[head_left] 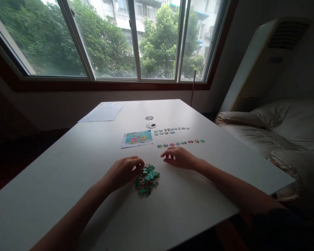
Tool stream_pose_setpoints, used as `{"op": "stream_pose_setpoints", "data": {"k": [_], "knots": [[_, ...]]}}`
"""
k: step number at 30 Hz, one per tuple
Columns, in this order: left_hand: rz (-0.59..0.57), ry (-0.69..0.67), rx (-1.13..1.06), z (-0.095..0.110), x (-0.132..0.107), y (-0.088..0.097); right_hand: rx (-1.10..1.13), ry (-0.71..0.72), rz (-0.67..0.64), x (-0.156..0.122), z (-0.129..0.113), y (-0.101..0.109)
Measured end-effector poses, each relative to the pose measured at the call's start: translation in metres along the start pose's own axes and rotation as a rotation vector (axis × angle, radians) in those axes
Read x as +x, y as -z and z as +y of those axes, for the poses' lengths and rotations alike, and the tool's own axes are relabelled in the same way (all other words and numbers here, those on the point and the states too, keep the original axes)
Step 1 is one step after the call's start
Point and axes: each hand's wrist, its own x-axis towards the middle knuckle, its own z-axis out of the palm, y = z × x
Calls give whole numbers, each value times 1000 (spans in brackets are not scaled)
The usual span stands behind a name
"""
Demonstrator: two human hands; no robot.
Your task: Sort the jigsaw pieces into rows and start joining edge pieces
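A heap of mostly green jigsaw puzzle pieces [147, 179] lies on the white table [68, 167] before me. My left hand [125, 170] is at the upper left edge of the heap, thumb and fingers curled together in a pinch. Whatever lies between those fingertips is too small to make out. To the right, my right hand [180, 157] hovers low over the table with bent fingers apart and nothing visible in them. Just beyond it runs a spaced row of puzzle pieces [178, 143]. Farther back are two shorter, tighter rows of pieces [170, 130].
A cartoon picture sheet [137, 138] lies left of the rows. Two round table inserts [151, 125] are behind it, and white papers [101, 112] lie at the far left. Beyond the table's right edge stands a pale sofa [246, 129]; windows [136, 42] are ahead.
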Motion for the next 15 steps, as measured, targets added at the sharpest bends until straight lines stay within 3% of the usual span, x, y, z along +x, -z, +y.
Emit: {"op": "stream_pose_setpoints", "data": {"k": [5,15], "knots": [[-34,46,-9,2,2,0,-69,52,-36,5,-26,-20],[-47,41,7,3,2,-1,-28,13,6,4,-27,-26]]}}
